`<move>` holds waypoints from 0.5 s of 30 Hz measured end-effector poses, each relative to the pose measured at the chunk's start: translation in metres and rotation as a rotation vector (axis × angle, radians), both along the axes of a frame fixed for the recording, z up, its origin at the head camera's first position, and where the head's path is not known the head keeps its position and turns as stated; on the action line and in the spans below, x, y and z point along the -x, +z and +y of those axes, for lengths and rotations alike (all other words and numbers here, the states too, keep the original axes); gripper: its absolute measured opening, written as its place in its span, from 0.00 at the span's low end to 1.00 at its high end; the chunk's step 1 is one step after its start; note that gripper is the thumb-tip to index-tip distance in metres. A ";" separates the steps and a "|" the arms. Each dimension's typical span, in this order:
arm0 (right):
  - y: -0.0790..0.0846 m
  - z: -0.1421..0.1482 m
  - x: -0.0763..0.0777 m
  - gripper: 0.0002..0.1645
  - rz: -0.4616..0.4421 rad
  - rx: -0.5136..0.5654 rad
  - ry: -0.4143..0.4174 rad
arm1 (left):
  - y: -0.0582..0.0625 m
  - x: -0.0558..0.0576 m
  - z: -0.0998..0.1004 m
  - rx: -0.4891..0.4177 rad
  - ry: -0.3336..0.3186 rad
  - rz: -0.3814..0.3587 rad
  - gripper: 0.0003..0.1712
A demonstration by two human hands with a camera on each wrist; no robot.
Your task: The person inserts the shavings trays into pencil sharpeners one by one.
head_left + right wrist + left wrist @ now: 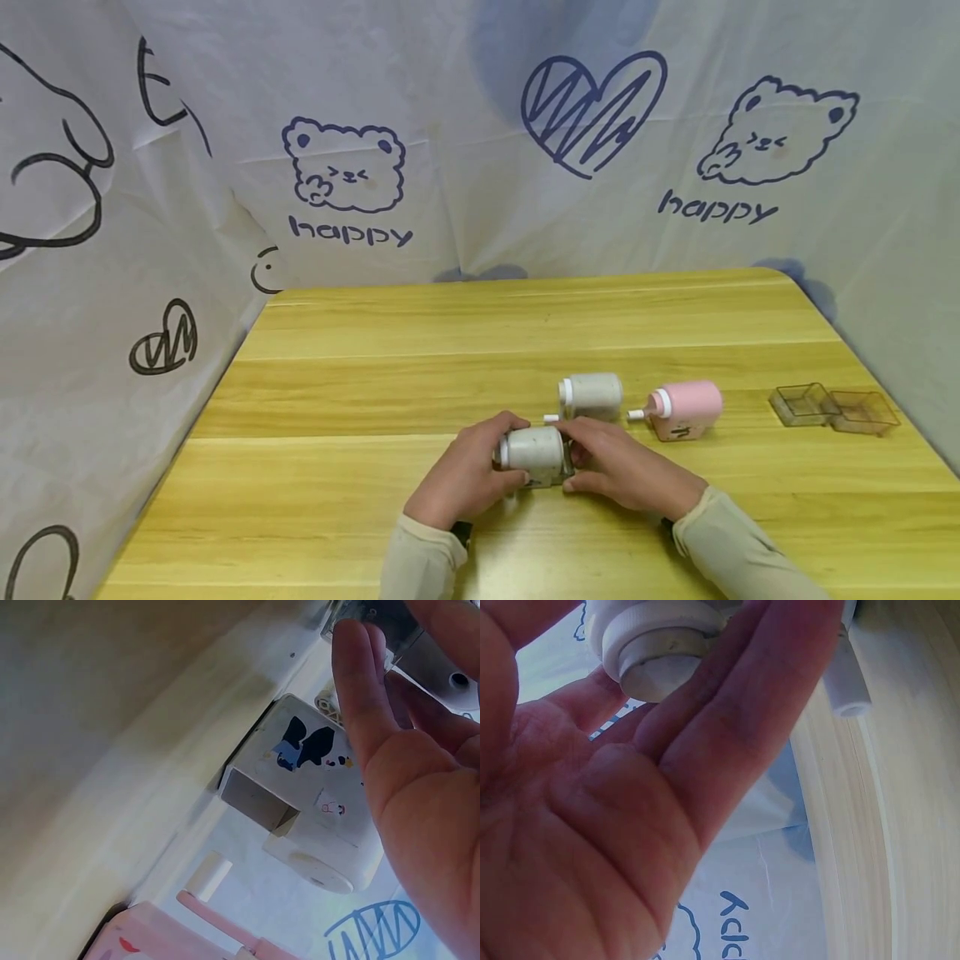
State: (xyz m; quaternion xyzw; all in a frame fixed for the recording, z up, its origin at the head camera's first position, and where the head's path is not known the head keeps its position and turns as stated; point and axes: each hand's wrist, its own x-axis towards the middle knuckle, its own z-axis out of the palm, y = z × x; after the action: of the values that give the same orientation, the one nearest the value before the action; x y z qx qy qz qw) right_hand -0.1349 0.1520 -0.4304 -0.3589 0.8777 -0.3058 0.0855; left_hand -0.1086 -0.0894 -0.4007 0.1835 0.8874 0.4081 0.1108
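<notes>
Largest down. White cloth [465, 100] with bear and heart drawings, behind and at the sides. Wood-grain bench [337, 387] below, carrying everything.

2 hands at work, near middle. Left hand [472, 471]: fingers around the white unit [534, 448], thumb on the near side. Right hand [622, 467]: thumb and fingers pinching a smoky clear drawer [382, 613] at that unit's right end. How deep it sits, I can't tell.

Pink unit [693, 402] farther right, well apart from the held piece. Rear white unit [596, 389] just behind the right hand, with an open slot [255, 796] facing my right wrist view.

2 clear boxes at the far right: grey box [802, 406], brownish box [864, 412], side by side. Smallest: white knob [636, 414] on the pink unit's crank.

Handling, my judgement: left should only brace; right should guide the drawer straight along the unit's length, pressure even between thumb and fingers. Any tilt could bind it. Mind the knuckles against the rear unit.
</notes>
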 end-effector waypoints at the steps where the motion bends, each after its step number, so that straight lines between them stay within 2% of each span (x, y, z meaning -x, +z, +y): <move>1: 0.000 0.000 0.000 0.41 0.002 0.001 0.000 | 0.000 0.000 0.000 0.000 0.000 0.001 0.25; 15: -0.002 -0.005 0.003 0.37 0.005 0.020 0.004 | 0.002 -0.001 0.000 0.005 -0.005 0.002 0.25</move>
State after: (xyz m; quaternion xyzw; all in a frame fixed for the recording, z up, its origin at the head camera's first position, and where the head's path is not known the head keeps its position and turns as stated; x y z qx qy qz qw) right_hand -0.1378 0.1465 -0.4325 -0.3622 0.8741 -0.3135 0.0803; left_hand -0.1080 -0.0895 -0.3990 0.1857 0.8881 0.4054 0.1112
